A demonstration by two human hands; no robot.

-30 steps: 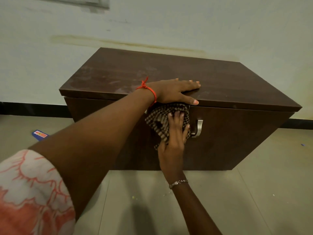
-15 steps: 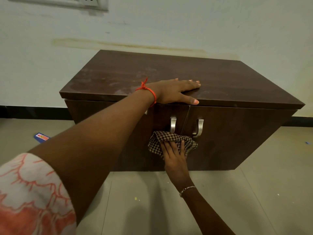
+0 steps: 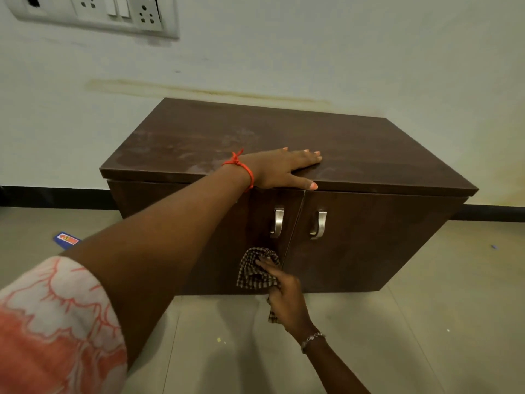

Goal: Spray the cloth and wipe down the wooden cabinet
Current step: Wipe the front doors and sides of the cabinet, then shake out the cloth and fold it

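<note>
While left hand lies flat on cabinet, right hand grips cloth.

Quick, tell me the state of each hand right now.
Left hand: open, resting flat on the cabinet top.
Right hand: grips the checked cloth against the left door, low down.

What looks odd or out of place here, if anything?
Pale dusty smears mark the left of the cabinet top. A yellowish stain streaks the wall just above its back edge. A blue card lies loose on the floor at left.
</note>
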